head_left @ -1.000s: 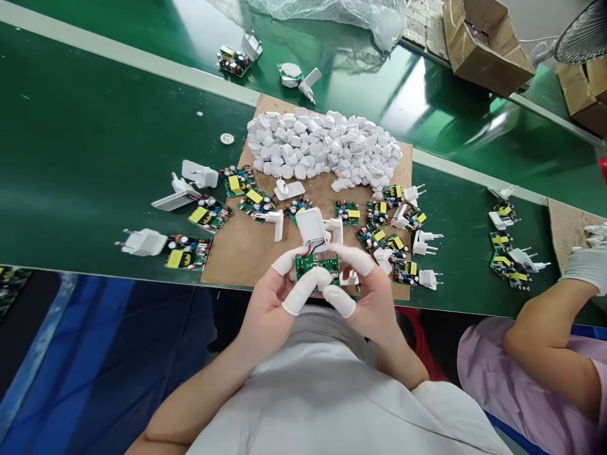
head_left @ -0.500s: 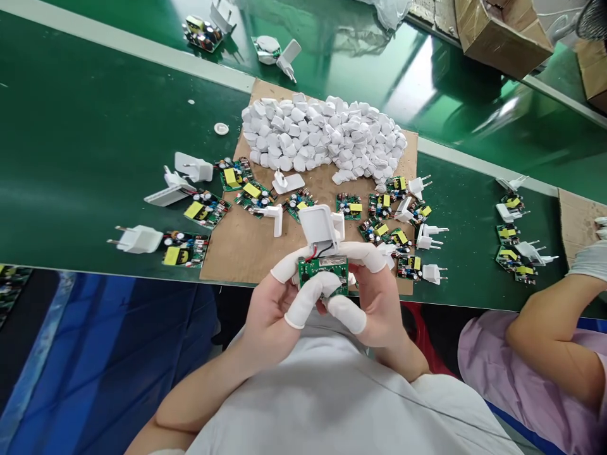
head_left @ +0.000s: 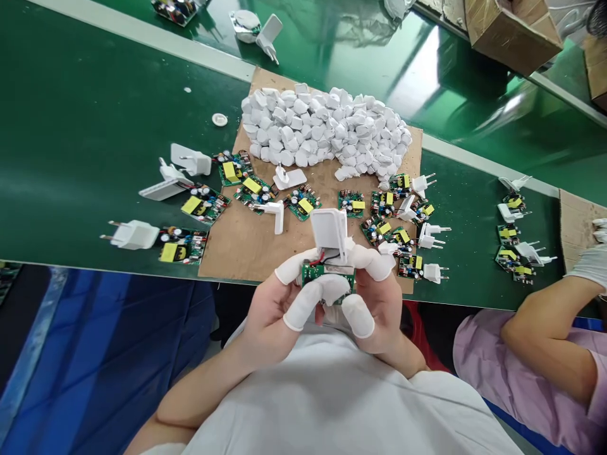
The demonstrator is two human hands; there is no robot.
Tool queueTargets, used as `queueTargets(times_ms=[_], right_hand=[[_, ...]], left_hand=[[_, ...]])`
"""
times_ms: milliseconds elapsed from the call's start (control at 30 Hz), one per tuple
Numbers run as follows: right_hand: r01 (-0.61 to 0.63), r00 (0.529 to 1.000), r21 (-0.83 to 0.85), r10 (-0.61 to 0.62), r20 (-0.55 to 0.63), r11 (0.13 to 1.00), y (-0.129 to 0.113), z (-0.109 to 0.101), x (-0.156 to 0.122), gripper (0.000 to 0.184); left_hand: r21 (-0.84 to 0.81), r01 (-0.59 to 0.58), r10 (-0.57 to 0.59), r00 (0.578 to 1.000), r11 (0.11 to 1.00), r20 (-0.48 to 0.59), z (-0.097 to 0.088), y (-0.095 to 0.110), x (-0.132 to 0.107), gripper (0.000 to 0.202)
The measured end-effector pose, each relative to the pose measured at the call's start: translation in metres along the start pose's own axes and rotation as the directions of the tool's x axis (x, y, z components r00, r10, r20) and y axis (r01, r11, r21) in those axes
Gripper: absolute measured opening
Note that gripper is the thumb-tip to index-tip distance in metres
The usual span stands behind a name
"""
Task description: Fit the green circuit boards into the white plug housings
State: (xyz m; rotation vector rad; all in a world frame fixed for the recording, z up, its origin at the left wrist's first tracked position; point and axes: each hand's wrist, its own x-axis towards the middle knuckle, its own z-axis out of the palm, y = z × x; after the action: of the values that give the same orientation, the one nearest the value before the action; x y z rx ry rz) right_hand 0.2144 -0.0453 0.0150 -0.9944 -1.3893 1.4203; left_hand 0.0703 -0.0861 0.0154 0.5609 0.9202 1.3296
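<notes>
Both my hands wear white finger cots and pinch a small green circuit board (head_left: 332,276) just past the table's near edge. My left hand (head_left: 275,306) grips its left side with thumb on top. My right hand (head_left: 374,297) grips the right side. Red and black wires join the board to a white plug cover (head_left: 329,231) that stands up above my fingers. Beyond lies a brown cardboard sheet (head_left: 246,243) bearing a heap of white plastic caps (head_left: 327,129) and several circuit boards with plug covers (head_left: 303,203).
More wired boards and white plugs lie on the green table (head_left: 71,126) at left (head_left: 156,237) and at right (head_left: 515,243). Another person's gloved hand and arm (head_left: 559,316) reach in from the right. Cardboard boxes (head_left: 512,28) stand at the back right.
The white plug cover has tipped more upright above the board. My hands shifted slightly right and the view moved forward, so the table's contents sit lower left.
</notes>
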Motion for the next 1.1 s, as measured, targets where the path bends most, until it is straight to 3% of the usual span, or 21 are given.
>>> queueTargets(times_ms=[133, 200, 400, 500, 667, 967, 1100], right_hand=[[0.162, 0.986, -0.119, -0.165, -0.008, 0.979, 0.002, -0.003, 0.002, 0.008], [0.206, 0.977, -0.166, -0.211, -0.012, 0.964, 0.003, -0.004, 0.003, 0.010], [0.172, 0.984, -0.153, -0.164, 0.064, 0.973, 0.006, -0.009, 0.000, 0.023], [0.129, 0.991, -0.121, -0.124, 0.049, 0.984, 0.005, -0.006, 0.001, 0.018], [-0.029, 0.999, 0.010, 0.029, -0.037, 1.000, -0.001, 0.006, 0.007, 0.033], [0.114, 0.990, -0.107, -0.122, -0.075, 0.988, 0.000, 0.009, 0.014, 0.032], [0.087, 0.995, -0.183, -0.093, -0.024, 0.979, 0.000, 0.003, 0.011, 0.028]], left_hand=[[-0.009, -0.036, 0.036, 0.999, 0.999, -0.010, 0.003, 0.001, 0.004, 0.041], [-0.009, -0.103, 0.103, 0.994, 0.995, -0.029, 0.007, 0.003, 0.006, 0.039], [0.074, -0.169, 0.177, 0.978, 0.983, -0.110, 0.015, 0.006, 0.010, 0.030], [0.088, -0.186, 0.195, 0.975, 0.979, -0.110, 0.014, 0.003, 0.011, 0.029], [0.056, -0.084, 0.088, 0.994, 0.995, -0.070, 0.006, 0.000, 0.009, 0.038], [0.097, -0.018, 0.022, 0.999, 0.995, -0.041, 0.000, -0.003, 0.004, 0.042], [0.024, 0.045, -0.044, 0.998, 0.999, -0.055, 0.001, -0.002, 0.004, 0.045]])
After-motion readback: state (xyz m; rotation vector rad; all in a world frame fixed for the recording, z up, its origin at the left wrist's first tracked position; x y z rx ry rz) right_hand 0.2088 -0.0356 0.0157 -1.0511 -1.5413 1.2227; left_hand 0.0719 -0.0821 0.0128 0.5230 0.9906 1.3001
